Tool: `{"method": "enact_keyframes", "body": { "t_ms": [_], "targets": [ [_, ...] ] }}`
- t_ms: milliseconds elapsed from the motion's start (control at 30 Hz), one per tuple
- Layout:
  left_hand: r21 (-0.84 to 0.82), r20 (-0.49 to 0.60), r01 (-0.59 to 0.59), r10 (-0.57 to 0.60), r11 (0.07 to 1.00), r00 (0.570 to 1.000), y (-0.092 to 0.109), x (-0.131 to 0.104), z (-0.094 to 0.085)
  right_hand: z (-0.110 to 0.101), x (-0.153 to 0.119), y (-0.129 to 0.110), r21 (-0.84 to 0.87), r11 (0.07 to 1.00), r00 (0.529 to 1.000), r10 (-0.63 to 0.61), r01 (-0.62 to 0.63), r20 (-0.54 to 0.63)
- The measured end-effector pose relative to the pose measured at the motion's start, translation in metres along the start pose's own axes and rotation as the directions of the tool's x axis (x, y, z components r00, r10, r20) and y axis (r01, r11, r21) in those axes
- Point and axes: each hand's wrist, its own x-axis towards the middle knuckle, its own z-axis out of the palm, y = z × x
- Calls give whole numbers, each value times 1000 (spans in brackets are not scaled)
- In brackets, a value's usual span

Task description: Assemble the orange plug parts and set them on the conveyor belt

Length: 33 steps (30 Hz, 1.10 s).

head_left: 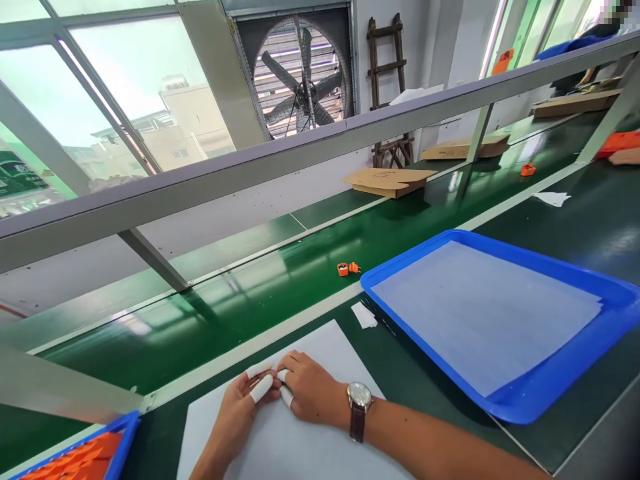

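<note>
My left hand [239, 408] and my right hand [316, 392] meet fingertip to fingertip over a white sheet [290, 453] on the dark green worktop. White finger cots cover the thumbs and some fingers of both hands. The fingers are bent and pinched together; anything between them is hidden or too small to make out. A watch [359, 396] with a dark strap is on my right wrist. Just beyond the sheet lies a small white paper scrap [364, 315].
At right stands a blue tray [537, 403] lined with white paper [485, 313]. A blue bin [124, 443] of orange parts [85, 460] is at lower left. Small orange pieces [349, 269] rest on the green conveyor belt [280, 287]. A grey rail [280, 160] crosses above; cardboard boxes [390, 180] lie beyond.
</note>
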Motion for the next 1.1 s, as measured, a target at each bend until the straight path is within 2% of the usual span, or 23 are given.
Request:
{"method": "enact_keyframes", "body": {
  "t_ms": [100,167,300,400,533,700,833,933,1000,1100],
  "targets": [
    [196,-51,16,-6,980,999,6,18,7,-1,0,0,-41,999,1000,-13,13,-4],
    [346,-61,-50,76,937,995,16,37,15,-1,0,0,-71,997,1000,-12,10,-23],
    [604,56,-231,248,763,967,39,86,44,0,-1,1,-90,995,999,-45,44,-13],
    [682,129,-293,284,670,950,49,129,74,1,-1,2,-90,995,999,-48,49,9],
    [748,156,-340,347,571,925,50,183,113,0,-1,3,-106,993,999,-51,51,-3],
    [775,213,-373,345,511,914,50,229,152,-3,-1,4,-141,988,997,-68,65,-21],
    [755,231,-390,342,528,911,52,243,169,-7,0,5,-139,987,994,-95,86,-58],
    [724,205,-364,321,586,925,56,239,169,-7,1,5,-145,986,994,-94,86,-51],
    [686,196,-339,285,644,938,60,224,164,-5,1,5,-141,987,996,-82,76,-34],
    [608,213,-318,237,727,948,66,184,149,0,-1,6,-129,990,997,-66,61,-31]
  ]
}}
